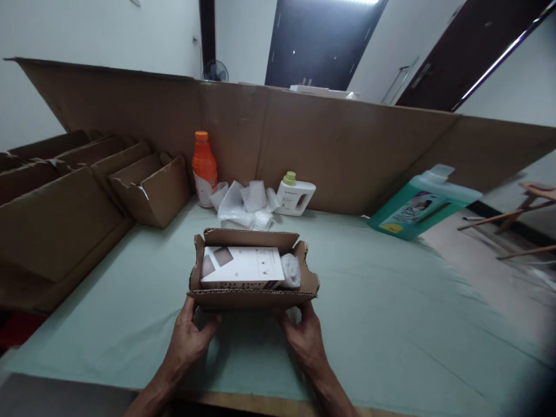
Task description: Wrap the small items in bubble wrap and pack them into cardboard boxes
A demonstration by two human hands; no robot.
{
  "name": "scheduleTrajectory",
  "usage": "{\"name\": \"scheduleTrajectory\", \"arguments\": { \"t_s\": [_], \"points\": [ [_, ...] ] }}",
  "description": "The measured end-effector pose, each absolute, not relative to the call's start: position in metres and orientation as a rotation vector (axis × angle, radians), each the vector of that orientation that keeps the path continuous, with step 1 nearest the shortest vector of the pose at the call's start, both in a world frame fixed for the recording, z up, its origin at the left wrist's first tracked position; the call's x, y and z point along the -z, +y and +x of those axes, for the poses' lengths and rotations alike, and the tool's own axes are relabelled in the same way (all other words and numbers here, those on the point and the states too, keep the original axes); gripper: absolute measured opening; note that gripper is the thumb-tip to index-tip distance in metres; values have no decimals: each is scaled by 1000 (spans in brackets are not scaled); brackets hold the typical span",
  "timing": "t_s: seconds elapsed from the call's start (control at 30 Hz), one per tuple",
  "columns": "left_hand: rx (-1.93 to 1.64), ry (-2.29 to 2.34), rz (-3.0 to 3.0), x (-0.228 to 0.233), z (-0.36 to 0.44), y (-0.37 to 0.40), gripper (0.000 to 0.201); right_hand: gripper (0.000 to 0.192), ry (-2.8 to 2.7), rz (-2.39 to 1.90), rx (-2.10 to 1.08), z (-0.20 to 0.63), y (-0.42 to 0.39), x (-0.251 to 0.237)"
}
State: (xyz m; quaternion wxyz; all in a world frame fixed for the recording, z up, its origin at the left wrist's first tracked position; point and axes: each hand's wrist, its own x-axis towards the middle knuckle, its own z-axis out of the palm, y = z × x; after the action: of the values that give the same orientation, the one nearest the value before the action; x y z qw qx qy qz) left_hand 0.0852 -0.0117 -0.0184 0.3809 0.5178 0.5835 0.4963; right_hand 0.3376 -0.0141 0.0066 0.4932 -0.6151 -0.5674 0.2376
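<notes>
While both hands, left hand [190,339] and right hand [306,339], grip the near wall of the carton [252,296], its flaps stand open. Packed: white box [241,267], plastic wad [291,270]. Unpacked: bottles and bags at far surface [391,313].

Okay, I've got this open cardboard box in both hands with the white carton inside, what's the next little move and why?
Probably fold the near flap over. The open cardboard box sits on the table, both the left hand and right hand gripping its near edge. The white carton and a wad of plastic padding already fill it, with the flaps still up.
</notes>
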Motion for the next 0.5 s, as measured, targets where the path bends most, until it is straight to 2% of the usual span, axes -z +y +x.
{"name": "scheduleTrajectory", "arguments": {
  "t_s": [0.07,0.2,0.27,0.33,0.4,0.5],
  "points": [
    [-1276,1488,1279,23,83,-13,59,51,-1453,-1479,-607,354,-15,1],
    [-1255,1535,1186,27,86,-16,68,99,-1641,-1385,-727,397,0,2],
    [-1245,1555,1163,25,88,-18,69,115,-1712,-1297,-850,407,18,-3],
    [-1255,1546,1140,20,90,-21,68,121,-1760,-1196,-969,407,37,-10],
    [-1254,1551,1121,17,90,-24,65,118,-1789,-1079,-1044,399,52,-15],
    [-1203,1663,1136,15,90,-26,59,113,-1766,-936,-991,391,61,-16]
  ]
}}
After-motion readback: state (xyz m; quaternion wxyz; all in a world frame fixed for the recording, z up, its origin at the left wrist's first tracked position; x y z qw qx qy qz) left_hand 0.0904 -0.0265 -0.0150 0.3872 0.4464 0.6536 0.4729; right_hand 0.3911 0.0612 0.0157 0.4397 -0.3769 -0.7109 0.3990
